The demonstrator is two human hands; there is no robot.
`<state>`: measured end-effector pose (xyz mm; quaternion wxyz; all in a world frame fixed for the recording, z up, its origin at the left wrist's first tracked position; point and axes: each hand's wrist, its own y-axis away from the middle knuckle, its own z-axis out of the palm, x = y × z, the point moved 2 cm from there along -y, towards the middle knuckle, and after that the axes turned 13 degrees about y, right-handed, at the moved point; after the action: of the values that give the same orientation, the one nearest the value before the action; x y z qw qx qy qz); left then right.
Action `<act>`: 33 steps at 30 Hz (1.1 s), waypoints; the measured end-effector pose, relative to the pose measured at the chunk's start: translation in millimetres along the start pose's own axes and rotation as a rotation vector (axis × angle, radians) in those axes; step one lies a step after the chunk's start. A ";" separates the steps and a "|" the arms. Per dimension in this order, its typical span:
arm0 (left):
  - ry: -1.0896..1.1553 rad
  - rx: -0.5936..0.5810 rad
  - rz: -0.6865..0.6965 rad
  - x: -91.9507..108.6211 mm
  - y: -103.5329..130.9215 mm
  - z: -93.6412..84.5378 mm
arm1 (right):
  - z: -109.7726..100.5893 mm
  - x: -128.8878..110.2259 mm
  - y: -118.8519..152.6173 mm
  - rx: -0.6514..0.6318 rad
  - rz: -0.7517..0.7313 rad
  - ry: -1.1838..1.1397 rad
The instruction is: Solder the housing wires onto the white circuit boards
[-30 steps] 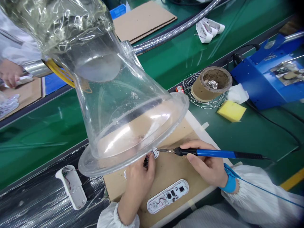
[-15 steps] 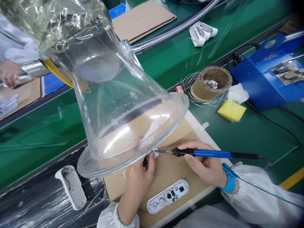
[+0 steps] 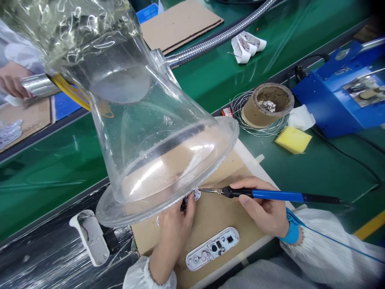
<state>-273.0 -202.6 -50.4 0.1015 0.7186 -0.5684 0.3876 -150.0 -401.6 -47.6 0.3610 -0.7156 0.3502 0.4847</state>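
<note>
My right hand (image 3: 264,208) grips a blue-and-black soldering iron (image 3: 276,195), its metal tip pointing left. That tip is at the edge of a small white part (image 3: 197,194) beside the fingers of my left hand (image 3: 177,224). My left hand is closed on this part, partly hidden under the rim of a clear plastic hood (image 3: 168,136). A long white housing with a circuit board (image 3: 212,249) lies on the cardboard (image 3: 234,216) below and between my hands.
An open white shell (image 3: 92,239) rests on black wrapping at left. Beyond my right hand are a yellow sponge (image 3: 293,139), a cardboard tube (image 3: 266,106), coiled wire and a blue metal device (image 3: 333,100). Another person's hand (image 3: 15,80) is at far left.
My right hand and the iron have shifted slightly right. White strip-like parts on the green belt have moved left, and the other person's hand has moved up.
</note>
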 end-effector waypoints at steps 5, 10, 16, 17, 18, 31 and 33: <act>-0.029 -0.006 0.011 0.4 0.0 0.7 | -0.5 0.9 0.8 -0.003 0.001 0.003; -0.082 -0.002 0.035 1.2 0.8 2.3 | -1.0 -0.3 -0.6 -0.003 -0.009 0.005; -0.115 -0.001 0.049 2.4 1.1 3.6 | -0.8 -0.5 0.6 0.011 0.013 0.031; -0.116 0.004 0.050 2.5 1.1 3.5 | -0.8 -0.3 0.8 0.011 0.012 0.032; -0.116 0.011 0.053 2.5 1.0 3.5 | -0.9 -0.2 0.7 0.009 0.013 0.035; -0.103 -0.025 0.017 3.0 0.4 0.7 | 2.3 2.9 -0.1 -0.085 0.012 0.059; -0.104 -0.023 0.012 2.5 0.9 1.4 | 2.9 4.0 0.5 -0.084 0.024 0.071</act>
<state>-273.0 -205.6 -49.9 0.0780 0.7331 -0.5816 0.3438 -150.6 -400.0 -52.2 0.3120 -0.7425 0.3509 0.4777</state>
